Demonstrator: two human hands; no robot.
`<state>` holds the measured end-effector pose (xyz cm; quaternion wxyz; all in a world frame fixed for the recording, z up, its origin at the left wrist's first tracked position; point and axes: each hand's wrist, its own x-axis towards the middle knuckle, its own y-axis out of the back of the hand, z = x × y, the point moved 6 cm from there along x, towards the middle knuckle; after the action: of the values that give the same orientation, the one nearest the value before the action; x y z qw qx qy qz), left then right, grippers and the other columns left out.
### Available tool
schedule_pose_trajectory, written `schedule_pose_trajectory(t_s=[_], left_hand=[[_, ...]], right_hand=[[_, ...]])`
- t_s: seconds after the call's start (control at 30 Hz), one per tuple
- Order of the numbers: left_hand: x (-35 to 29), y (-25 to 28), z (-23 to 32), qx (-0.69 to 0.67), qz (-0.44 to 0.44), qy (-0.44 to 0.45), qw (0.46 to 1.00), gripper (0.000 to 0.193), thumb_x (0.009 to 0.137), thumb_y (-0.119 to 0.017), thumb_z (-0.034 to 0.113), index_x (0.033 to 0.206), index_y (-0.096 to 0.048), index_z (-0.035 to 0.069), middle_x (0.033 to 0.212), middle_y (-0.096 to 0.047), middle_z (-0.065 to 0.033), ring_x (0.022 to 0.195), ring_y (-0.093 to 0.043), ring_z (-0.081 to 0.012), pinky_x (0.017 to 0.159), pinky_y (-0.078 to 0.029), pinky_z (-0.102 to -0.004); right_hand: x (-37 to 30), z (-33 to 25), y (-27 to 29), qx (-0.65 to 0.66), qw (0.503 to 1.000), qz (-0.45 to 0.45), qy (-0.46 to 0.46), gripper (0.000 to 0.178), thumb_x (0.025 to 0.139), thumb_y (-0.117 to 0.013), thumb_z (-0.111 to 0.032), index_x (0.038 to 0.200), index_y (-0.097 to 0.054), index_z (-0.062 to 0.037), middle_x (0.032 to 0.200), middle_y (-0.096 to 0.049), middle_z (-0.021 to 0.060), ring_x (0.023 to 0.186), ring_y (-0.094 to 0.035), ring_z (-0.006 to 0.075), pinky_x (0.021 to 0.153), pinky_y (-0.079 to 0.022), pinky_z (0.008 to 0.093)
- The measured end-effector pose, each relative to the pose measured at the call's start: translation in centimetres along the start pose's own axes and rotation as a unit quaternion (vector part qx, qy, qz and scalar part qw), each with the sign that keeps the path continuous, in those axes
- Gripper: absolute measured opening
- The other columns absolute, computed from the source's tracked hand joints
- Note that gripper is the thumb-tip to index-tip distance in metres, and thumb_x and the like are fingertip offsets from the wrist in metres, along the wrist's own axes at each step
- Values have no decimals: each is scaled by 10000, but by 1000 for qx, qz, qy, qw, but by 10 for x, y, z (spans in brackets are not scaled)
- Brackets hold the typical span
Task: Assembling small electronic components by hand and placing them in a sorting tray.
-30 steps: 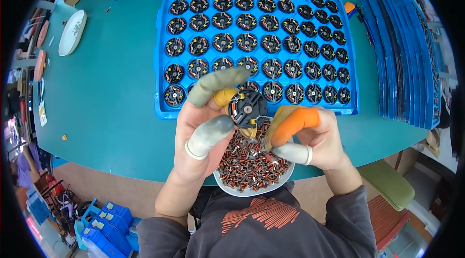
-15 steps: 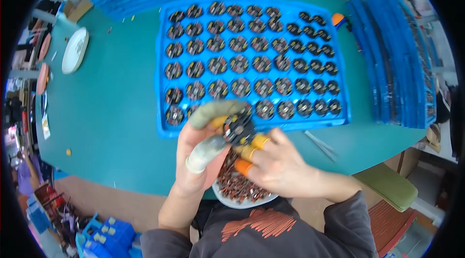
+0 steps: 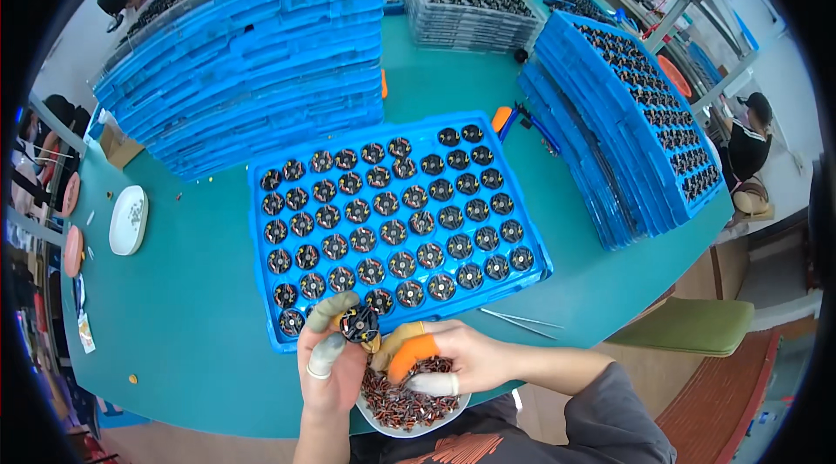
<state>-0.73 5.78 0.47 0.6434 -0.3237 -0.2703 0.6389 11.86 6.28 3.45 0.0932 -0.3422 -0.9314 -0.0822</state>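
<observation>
My left hand (image 3: pixel 331 351), with rubber cots on its thumb and a finger, is closed on a round black part (image 3: pixel 359 324) with small red and yellow details. It holds the part over the near edge of a blue tray (image 3: pixel 261 277). Rows of similar round black parts fill that tray. Against my belly sits a white bowl (image 3: pixel 409 431) heaped with small reddish-brown and dark pieces (image 3: pixel 405 407). Over this heap, my right hand (image 3: pixel 444 358) has its fingers curled together, wearing yellow, orange and white cots. Whatever is between its fingertips is hidden.
Tweezers (image 3: pixel 522 323) lie right of the tray. Tall stacks of blue trays stand at the back left (image 3: pixel 261 63) and right (image 3: pixel 601 168). Clear-covered trays (image 3: pixel 470 3) stand farther back. A white dish (image 3: pixel 129 220) is at the left. Other people sit around the table.
The view has tipped up, showing more of the far table. My right hand has left the round black part and gone down to the bowl. My left hand still holds the part.
</observation>
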Motion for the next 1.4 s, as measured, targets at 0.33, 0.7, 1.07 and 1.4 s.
schedule_pose_trajectory(t_s=[0.33,0.7,1.07,1.4], left_hand=[[3,3,-14,103,-19,23,994,555,555,-688,8,1066,-472,-16,1075,-484,-108,1038,-445,-198,842,-399,-312],[1,-18,-24,48,-119,115,985,564,712,-598,-3,1216,-346,-11,1227,-395,-130,1075,-462,-215,901,-393,-352],[3,-15,-24,70,-141,83,984,475,740,-577,5,1176,-395,-43,1193,-436,-158,1061,-479,-227,888,-407,-366],[3,-17,-26,69,-139,81,985,472,744,-540,-44,1190,-386,-48,1222,-421,-168,1109,-443,-232,929,-372,-373]], right_hand=[[-5,2,60,298,938,171,-45,152,724,-594,-48,811,-531,60,722,-563,169,643,-594,253,574,-507,341],[-14,22,51,261,931,240,-86,91,695,-609,-15,749,-553,35,704,-557,123,619,-589,228,583,-504,347],[-17,19,52,314,923,208,-84,211,635,-659,86,830,-589,46,821,-613,140,763,-616,202,703,-516,317],[-9,-21,43,-309,929,172,107,281,558,-700,-124,819,-637,-42,752,-584,52,596,-543,183,485,-407,270]])
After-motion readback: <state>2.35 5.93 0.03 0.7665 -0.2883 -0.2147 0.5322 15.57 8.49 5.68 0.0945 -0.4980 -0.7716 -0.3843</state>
